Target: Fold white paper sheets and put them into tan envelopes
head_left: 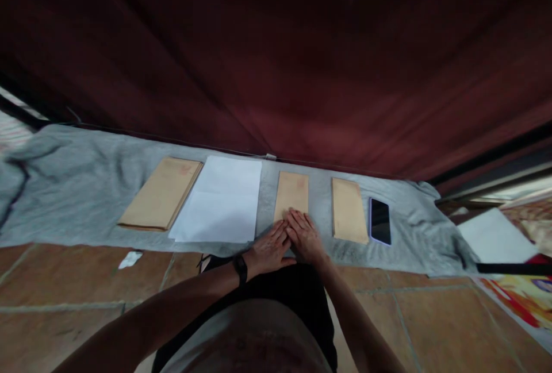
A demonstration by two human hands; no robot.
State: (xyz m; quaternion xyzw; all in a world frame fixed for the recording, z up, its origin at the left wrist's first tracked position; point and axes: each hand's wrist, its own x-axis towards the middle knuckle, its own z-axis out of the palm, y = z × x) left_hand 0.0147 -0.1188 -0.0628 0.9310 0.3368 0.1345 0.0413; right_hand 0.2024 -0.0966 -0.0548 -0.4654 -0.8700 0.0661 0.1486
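Note:
A brown envelope [293, 189] lies on the grey cloth [269, 189] in front of me. My left hand [271, 248] and my right hand [305, 237] rest side by side on its near end, fingers stretched out flat and touching each other, hiding that end. Left of them lie white paper sheets [222, 200], slightly fanned, with a stack of brown envelopes [161, 193] beyond. To the right is another small stack of brown envelopes [348, 210].
A phone [380, 222] lies right of the envelopes. Dark red fabric [276, 74] rises behind the cloth. A crumpled white tissue [130, 259] is on the tiled floor [86, 281]. A white sheet [495, 235] sits at the far right.

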